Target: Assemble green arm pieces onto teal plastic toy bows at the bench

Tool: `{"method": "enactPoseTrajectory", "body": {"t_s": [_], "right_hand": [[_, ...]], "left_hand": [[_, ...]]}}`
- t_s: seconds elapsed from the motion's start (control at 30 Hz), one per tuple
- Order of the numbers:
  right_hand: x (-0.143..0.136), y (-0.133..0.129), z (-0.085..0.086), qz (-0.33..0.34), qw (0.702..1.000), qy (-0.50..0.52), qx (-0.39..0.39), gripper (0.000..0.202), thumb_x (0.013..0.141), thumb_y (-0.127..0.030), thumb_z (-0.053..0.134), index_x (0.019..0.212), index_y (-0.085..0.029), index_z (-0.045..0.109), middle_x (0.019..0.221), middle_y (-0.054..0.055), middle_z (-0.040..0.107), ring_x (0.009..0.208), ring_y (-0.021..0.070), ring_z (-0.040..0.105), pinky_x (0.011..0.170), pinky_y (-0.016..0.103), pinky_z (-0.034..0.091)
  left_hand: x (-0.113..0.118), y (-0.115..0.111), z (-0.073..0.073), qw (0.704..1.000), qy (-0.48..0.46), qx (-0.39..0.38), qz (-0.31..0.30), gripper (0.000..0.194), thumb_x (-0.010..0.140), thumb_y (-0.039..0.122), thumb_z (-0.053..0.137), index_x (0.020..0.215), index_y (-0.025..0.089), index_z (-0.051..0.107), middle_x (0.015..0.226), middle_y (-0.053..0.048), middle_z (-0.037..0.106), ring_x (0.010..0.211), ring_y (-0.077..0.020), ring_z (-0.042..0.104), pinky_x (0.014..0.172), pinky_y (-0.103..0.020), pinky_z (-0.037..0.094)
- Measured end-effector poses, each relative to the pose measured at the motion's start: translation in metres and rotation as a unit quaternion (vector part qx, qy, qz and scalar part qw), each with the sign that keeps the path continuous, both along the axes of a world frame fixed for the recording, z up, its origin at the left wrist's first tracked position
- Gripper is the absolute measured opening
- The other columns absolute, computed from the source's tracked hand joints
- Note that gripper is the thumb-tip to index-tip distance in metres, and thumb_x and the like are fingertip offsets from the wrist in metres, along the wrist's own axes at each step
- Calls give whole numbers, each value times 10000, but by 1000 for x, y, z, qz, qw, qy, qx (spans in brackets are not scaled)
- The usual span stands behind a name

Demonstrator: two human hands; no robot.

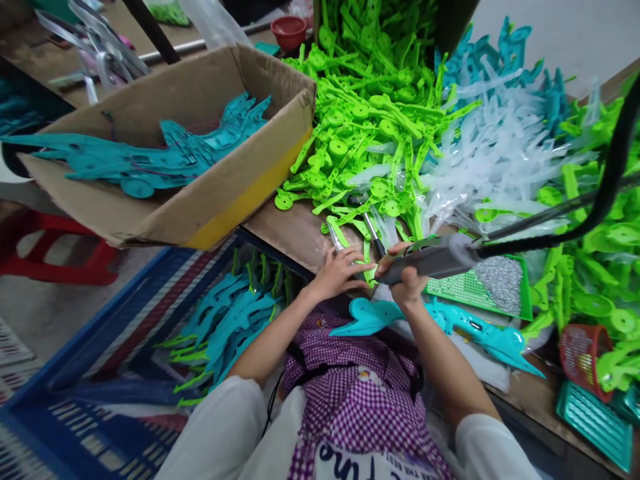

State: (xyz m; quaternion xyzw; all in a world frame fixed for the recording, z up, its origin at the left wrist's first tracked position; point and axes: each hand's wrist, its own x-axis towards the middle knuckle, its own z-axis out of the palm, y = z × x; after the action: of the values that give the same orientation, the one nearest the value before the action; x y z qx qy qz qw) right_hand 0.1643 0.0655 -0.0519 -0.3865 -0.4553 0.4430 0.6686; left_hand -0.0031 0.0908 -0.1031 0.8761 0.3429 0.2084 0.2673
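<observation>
My right hand (pixel 406 283) is wrapped around a grey electric screwdriver (pixel 445 257) with a black cable, its tip pointing left. My left hand (pixel 337 272) closes on a long lime-green plastic part (pixel 341 233), which has a clear piece along it. The screwdriver's tip is close to the near end of this part; whether they touch I cannot tell. Beyond my hands lies a screwdriver-like tool (pixel 373 233) with a metal shaft. A teal plastic body piece (pixel 373 317) lies across the near table edge, partly behind my right forearm.
Lime-green parts (pixel 370 120) heap up behind, beside clear plastic pieces (pixel 485 153). A green tray (pixel 525 287) holds small screws. Left stand a cardboard box (pixel 250 180) with teal pieces and a blue crate (pixel 55 367) with assembled ones. A red basket (pixel 583 357) sits right.
</observation>
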Motion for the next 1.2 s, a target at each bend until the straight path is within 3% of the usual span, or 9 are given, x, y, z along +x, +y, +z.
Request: {"method": "enactPoseTrajectory", "body": {"t_s": [0.23, 0.4, 0.63, 0.8, 1.0, 1.2], "right_hand": [[-10, -3, -1, -8, 997, -51, -55, 455, 657, -661, 650, 724, -214, 597, 496, -30, 543, 433, 141, 536, 465, 290, 500], [-18, 0, 7, -24, 997, -62, -44, 370, 678, -561, 687, 687, -199, 616, 538, -16, 574, 444, 117, 518, 487, 275, 501], [-16, -1, 4, -86, 991, -95, -32, 290, 699, -472, 700, 643, -197, 627, 597, -8, 601, 508, 126, 554, 526, 278, 514], [-13, -2, -1, -45, 998, -33, -33, 337, 687, -526, 692, 735, -205, 601, 533, -40, 566, 438, 114, 521, 485, 274, 496], [-11, -3, -7, -38, 996, -49, -59, 456, 648, -662, 647, 707, -225, 531, 489, -50, 540, 451, 128, 527, 501, 290, 500], [-9, -4, 1, -35, 997, -29, -56, 456, 641, -649, 663, 722, -215, 551, 496, -48, 557, 444, 132, 544, 474, 287, 489]], "left_hand": [[-1, 1, 1, 998, 56, 35, -3, 381, 855, 487, 594, 1185, 299, 620, 1275, -87, 576, 1259, -288, 409, 995, -481, 224], [0, 2, 4, 995, 83, 60, 1, 333, 862, 471, 587, 1105, 255, 656, 1258, -113, 585, 1251, -312, 412, 958, -486, 271], [2, 2, 1, 994, 88, 70, 3, 365, 865, 476, 581, 1142, 248, 646, 1262, -113, 588, 1251, -317, 407, 951, -476, 279], [2, 2, -1, 994, 85, 68, 1, 385, 853, 494, 589, 1164, 275, 642, 1258, -109, 579, 1246, -308, 408, 943, -457, 280], [1, 3, -3, 993, 82, 80, -5, 416, 852, 505, 580, 1190, 264, 621, 1229, -112, 586, 1227, -298, 422, 910, -448, 288], [1, 2, -5, 994, 80, 80, -5, 461, 849, 526, 571, 1255, 308, 584, 1256, -86, 583, 1237, -291, 411, 908, -428, 277]]}}
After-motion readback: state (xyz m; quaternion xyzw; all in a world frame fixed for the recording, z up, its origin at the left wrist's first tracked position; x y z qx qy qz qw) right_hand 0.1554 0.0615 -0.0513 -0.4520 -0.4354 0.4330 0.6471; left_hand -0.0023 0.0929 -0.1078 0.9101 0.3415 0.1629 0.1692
